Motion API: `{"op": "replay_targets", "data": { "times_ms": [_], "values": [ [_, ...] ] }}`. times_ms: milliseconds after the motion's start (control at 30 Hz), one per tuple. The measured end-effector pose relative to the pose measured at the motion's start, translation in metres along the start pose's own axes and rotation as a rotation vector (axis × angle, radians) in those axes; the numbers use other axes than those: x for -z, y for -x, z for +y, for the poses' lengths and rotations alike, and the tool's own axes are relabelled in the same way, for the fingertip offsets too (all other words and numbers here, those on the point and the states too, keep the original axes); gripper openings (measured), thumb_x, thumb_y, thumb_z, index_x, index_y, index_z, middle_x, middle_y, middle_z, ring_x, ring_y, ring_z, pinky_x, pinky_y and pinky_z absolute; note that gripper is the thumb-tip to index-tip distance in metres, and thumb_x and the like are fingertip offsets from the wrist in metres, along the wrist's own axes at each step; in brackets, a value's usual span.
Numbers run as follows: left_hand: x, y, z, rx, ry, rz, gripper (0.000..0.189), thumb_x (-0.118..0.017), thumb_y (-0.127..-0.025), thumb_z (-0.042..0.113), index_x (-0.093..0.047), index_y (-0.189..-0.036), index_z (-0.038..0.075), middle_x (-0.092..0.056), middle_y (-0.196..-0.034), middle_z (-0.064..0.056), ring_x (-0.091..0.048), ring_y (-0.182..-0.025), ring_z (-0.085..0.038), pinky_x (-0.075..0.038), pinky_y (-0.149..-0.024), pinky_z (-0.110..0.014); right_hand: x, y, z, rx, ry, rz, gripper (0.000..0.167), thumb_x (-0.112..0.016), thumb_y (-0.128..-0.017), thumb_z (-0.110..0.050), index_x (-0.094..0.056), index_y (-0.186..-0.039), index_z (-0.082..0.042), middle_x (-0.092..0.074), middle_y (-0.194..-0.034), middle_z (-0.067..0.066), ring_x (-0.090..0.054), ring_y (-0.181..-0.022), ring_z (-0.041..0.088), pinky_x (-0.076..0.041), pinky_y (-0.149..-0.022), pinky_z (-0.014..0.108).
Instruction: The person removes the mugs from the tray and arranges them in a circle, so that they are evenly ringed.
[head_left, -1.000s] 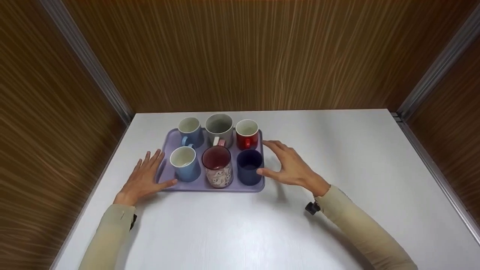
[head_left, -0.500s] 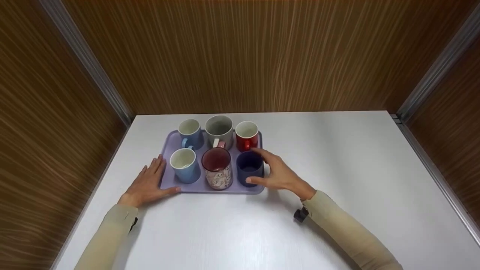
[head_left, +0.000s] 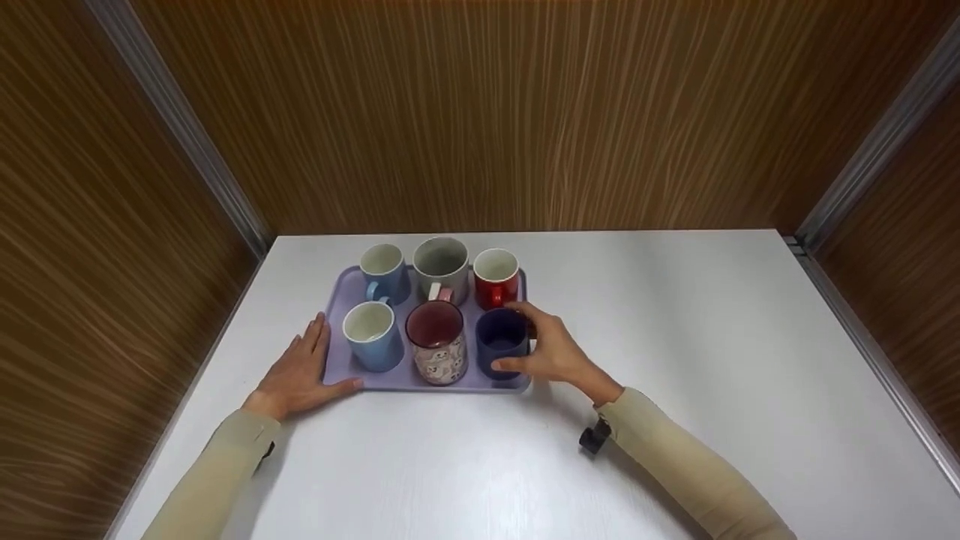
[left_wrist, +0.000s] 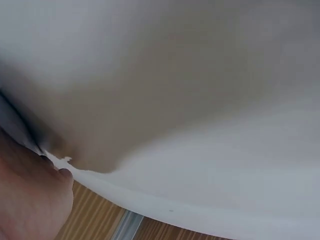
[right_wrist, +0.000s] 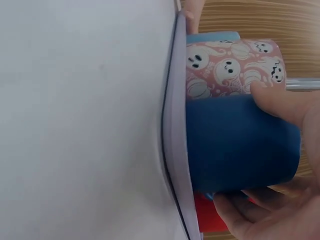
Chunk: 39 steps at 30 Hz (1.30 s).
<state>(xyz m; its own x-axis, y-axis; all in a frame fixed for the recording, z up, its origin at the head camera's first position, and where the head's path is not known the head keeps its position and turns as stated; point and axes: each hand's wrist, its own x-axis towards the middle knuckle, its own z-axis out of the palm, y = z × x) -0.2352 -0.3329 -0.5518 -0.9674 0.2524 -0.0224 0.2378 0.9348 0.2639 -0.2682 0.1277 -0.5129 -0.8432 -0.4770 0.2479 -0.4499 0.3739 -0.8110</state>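
My right hand point(head_left: 555, 351) grips a dark blue mug point(head_left: 501, 346) at the front right of a lilac tray point(head_left: 339, 358). In the right wrist view the thumb lies on one side of this mug point(right_wrist: 240, 142) and the fingers curl round the other. The mug stands upright, next to a mug with a ghost pattern point(head_left: 441, 364). My left hand point(head_left: 298, 375) lies along the tray's left side, fingers straight, thumb at the front left corner. In the left wrist view only a part of the left hand point(left_wrist: 32, 195) shows.
Also on the tray are a light blue mug point(head_left: 375, 349) at front left, another blue mug point(head_left: 390, 285) behind it, a grey mug point(head_left: 454, 283) and a red mug point(head_left: 495, 289). Wood-grain panels point(head_left: 525, 112) enclose the white table point(head_left: 450, 457) at the back and sides.
My right hand has moved left from beside the tray onto the dark blue mug and closed round it. The left hand has come in against the tray's left edge.
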Motion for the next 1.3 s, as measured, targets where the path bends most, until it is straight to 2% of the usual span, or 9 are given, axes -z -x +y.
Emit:
{"op": "replay_targets", "data": {
  "times_ms": [167, 367, 567, 767, 900, 1133, 1300],
  "values": [
    [0.002, 0.000, 0.001, -0.007, -0.010, 0.003, 0.130, -0.060, -0.088, 0.083, -0.008, -0.169, -0.004, -0.006, -0.179, -0.022, -0.011, -0.166, -0.042, -0.016, -0.134, -0.059, 0.001, 0.003, 0.000, -0.006, -0.035, 0.027, 0.085, -0.101, -0.071, -0.027, -0.060, -0.143, -0.009, -0.071, -0.133, 0.014, -0.071, -0.117, 0.035, -0.060, -0.100, 0.055],
    [0.003, 0.002, -0.002, 0.002, -0.011, 0.016, 0.131, -0.062, -0.088, 0.083, -0.008, -0.169, -0.005, -0.006, -0.179, -0.023, -0.012, -0.166, -0.043, -0.016, -0.134, -0.059, 0.007, 0.006, -0.009, 0.011, -0.070, 0.034, 0.084, -0.102, -0.070, -0.026, -0.063, -0.142, -0.010, -0.072, -0.132, 0.011, -0.072, -0.117, 0.034, -0.060, -0.101, 0.055],
    [0.002, 0.004, -0.004, 0.005, -0.019, 0.021, 0.130, -0.062, -0.088, 0.083, -0.011, -0.169, -0.004, -0.008, -0.179, -0.022, -0.011, -0.166, -0.041, -0.015, -0.134, -0.058, 0.016, 0.007, -0.018, 0.012, -0.050, 0.053, 0.082, -0.103, -0.069, -0.029, -0.065, -0.140, -0.013, -0.074, -0.128, 0.006, -0.074, -0.111, 0.027, -0.061, -0.096, 0.050],
    [0.001, 0.006, -0.007, 0.006, -0.035, 0.017, 0.128, -0.059, -0.089, 0.084, -0.011, -0.169, -0.004, -0.007, -0.179, -0.021, -0.011, -0.166, -0.041, -0.014, -0.134, -0.058, 0.026, 0.009, -0.025, 0.015, -0.044, 0.063, 0.084, -0.103, -0.068, -0.029, -0.065, -0.141, -0.018, -0.074, -0.129, 0.000, -0.074, -0.113, 0.025, -0.061, -0.100, 0.047],
    [0.000, 0.008, -0.008, 0.003, -0.034, 0.024, 0.126, -0.059, -0.090, 0.083, -0.012, -0.169, -0.003, -0.007, -0.180, -0.021, -0.010, -0.166, -0.040, -0.014, -0.134, -0.058, 0.033, 0.011, -0.030, 0.020, -0.054, 0.078, 0.084, -0.103, -0.068, -0.029, -0.065, -0.142, -0.018, -0.074, -0.129, 0.001, -0.075, -0.112, 0.028, -0.061, -0.100, 0.049],
    [0.002, 0.014, -0.007, 0.008, -0.036, 0.004, 0.122, -0.056, -0.093, 0.081, -0.012, -0.169, -0.004, -0.007, -0.179, -0.021, -0.009, -0.166, -0.041, -0.012, -0.134, -0.058, 0.049, 0.014, -0.034, -0.007, -0.046, 0.120, 0.083, -0.103, -0.069, -0.027, -0.065, -0.142, -0.016, -0.074, -0.128, 0.002, -0.075, -0.109, 0.023, -0.061, -0.097, 0.039],
    [0.005, 0.018, -0.004, 0.009, -0.019, 0.008, 0.117, -0.054, -0.096, 0.078, -0.012, -0.170, -0.003, -0.008, -0.179, -0.021, -0.011, -0.166, -0.041, -0.011, -0.134, -0.059, 0.064, 0.014, -0.033, -0.031, -0.043, 0.154, 0.084, -0.103, -0.069, -0.024, -0.064, -0.143, -0.013, -0.074, -0.131, 0.006, -0.074, -0.111, 0.025, -0.061, -0.099, 0.040]
  ]
}}
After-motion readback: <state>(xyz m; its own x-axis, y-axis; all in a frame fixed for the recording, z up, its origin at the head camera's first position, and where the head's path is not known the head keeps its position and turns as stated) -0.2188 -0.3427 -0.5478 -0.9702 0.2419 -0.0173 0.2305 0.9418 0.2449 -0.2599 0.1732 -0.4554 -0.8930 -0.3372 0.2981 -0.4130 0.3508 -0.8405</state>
